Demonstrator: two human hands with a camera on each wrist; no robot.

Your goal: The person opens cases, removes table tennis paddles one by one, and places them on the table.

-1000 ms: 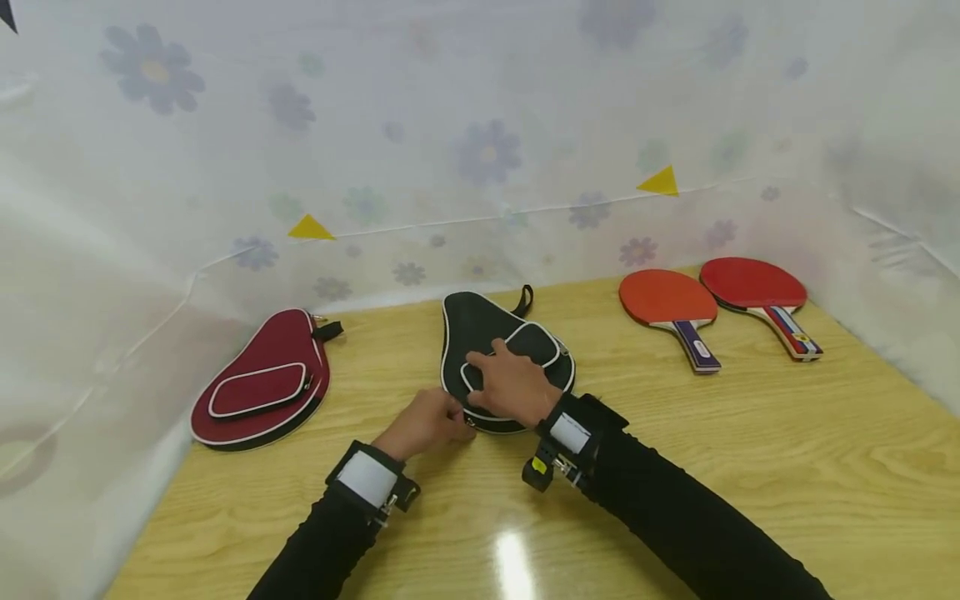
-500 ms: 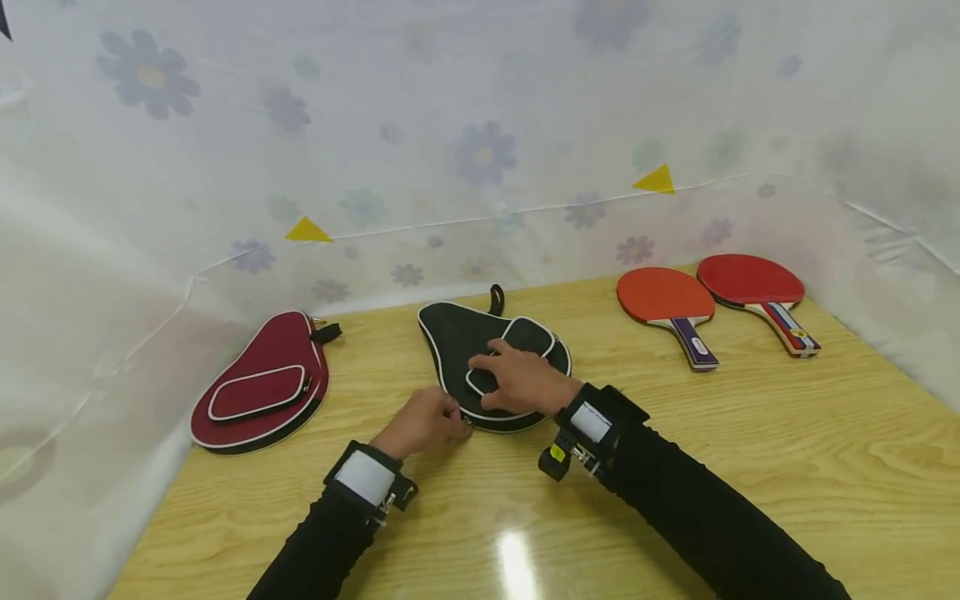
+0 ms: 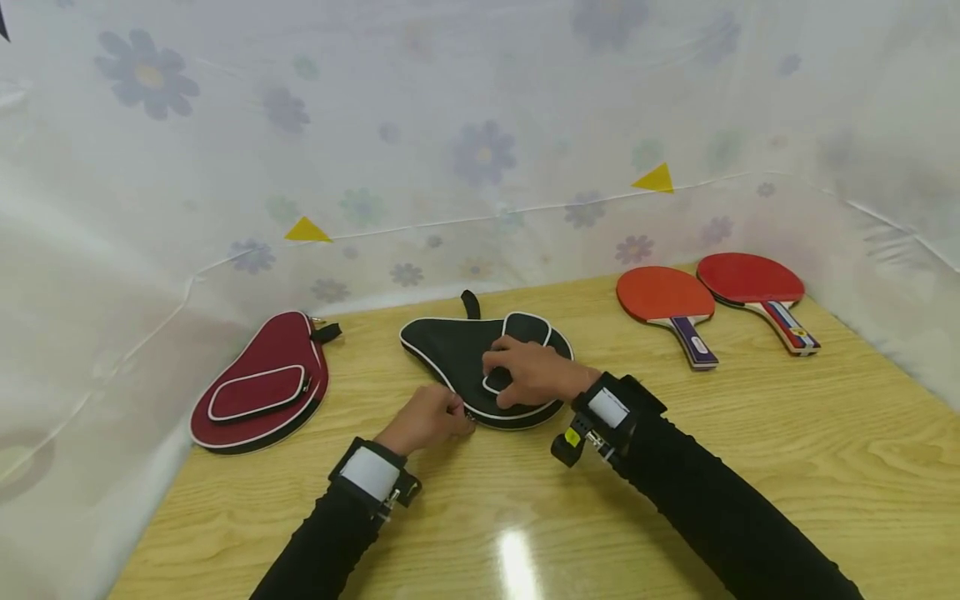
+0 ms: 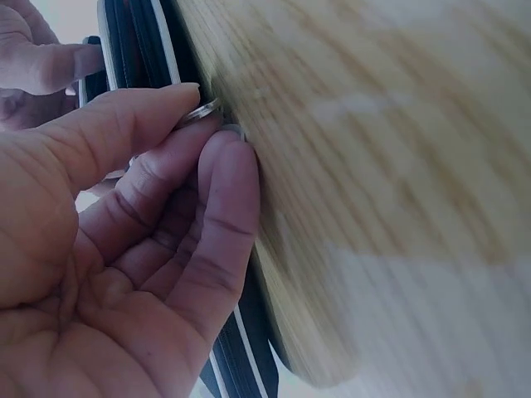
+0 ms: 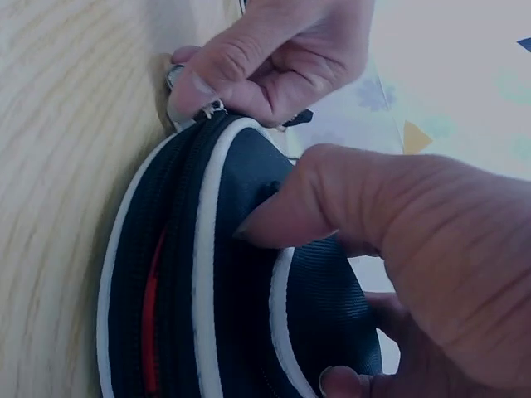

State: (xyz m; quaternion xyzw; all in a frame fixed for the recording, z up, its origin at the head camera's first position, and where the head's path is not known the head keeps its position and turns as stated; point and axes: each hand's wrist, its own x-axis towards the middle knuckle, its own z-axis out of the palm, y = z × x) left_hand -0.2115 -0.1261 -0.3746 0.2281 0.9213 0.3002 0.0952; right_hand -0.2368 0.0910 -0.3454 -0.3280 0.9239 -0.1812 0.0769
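Note:
A black table tennis bat case [image 3: 452,346] with white piping lies on the wooden table, its narrow end toward the left. At its near edge my left hand [image 3: 427,419] pinches the metal zipper pull [image 4: 199,112] between thumb and fingers. The right hand [image 3: 534,372] grips the case over its front pocket, thumb [image 5: 286,220] and fingers bent against the fabric. Along the case's side the zipper stands apart, and a red strip [image 5: 152,319] shows in the gap. Part of the pocket is hidden under the right hand.
A dark red bat case [image 3: 262,379] lies at the left of the table [image 3: 420,533]. Two table tennis bats, one orange-red [image 3: 663,296] and one red [image 3: 750,279], lie at the back right. A flowered white sheet [image 3: 420,125] hangs behind.
The black case has turned counterclockwise, its narrow end swinging left. My right hand has shifted a little to the right with it, while the left hand stays nearly in place at the zipper.

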